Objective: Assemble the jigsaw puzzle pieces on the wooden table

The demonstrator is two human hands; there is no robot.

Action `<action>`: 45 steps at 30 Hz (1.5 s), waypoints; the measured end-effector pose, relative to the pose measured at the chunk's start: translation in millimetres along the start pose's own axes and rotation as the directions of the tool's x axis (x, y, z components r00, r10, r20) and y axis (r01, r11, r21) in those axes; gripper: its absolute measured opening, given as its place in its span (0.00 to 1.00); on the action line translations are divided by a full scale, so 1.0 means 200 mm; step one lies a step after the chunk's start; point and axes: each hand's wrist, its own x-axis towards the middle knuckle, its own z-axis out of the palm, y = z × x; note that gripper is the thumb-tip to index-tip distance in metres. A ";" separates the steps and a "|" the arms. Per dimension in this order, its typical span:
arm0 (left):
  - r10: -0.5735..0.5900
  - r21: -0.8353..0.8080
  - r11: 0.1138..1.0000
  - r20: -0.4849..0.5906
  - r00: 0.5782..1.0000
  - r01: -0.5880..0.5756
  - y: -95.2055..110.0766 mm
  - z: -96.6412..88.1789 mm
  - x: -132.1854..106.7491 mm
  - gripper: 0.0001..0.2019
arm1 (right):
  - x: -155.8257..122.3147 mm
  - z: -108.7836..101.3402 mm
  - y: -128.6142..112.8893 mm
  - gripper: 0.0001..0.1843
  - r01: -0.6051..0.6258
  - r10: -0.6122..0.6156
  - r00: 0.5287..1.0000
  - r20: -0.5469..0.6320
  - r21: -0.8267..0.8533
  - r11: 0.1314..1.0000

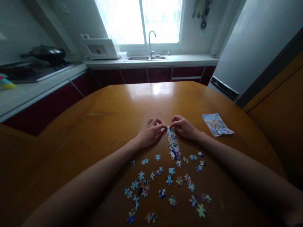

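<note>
A narrow strip of joined jigsaw puzzle (173,143) lies flat on the wooden table, running away from me. At its far end, my left hand (152,132) has its fingers curled, with the index fingertip and thumb at the left corner. My right hand (184,127) pinches the right corner of that same end, fingers bent. Any single piece under the fingertips is too small to make out. Nearer to me, between my forearms, several loose puzzle pieces (169,180) are scattered, among them a plain light-blue piece (171,171) and a yellow-green piece (201,210).
A creased picture sheet (217,124) rests to the right of my right hand. The round-ended wooden table (106,110) fills the foreground. Beyond it stand a counter with a sink (138,58), a microwave (101,49), a pan (47,53) on the stove and a fridge (258,47).
</note>
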 end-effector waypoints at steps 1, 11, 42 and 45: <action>-0.004 -0.003 1.000 -0.004 1.000 0.004 0.00 0.00 0.00 0.18 | 0.00 0.00 0.00 0.17 -0.004 0.004 1.000 0.000 -0.004 1.000; 0.003 0.015 1.000 0.002 1.000 -0.003 0.00 0.00 0.00 0.14 | 0.00 0.00 0.00 0.20 -0.027 0.032 0.988 -0.150 0.032 0.999; -0.083 -0.037 0.996 -0.108 0.991 0.079 0.01 0.00 0.00 0.17 | 0.00 -0.17 -0.17 0.08 0.081 -0.095 0.989 -0.112 -0.122 0.989; -0.088 -0.036 0.996 -0.122 0.989 0.084 0.01 0.01 0.00 0.17 | -0.05 -0.22 -0.29 0.05 0.080 -0.101 0.990 -0.103 -0.191 0.978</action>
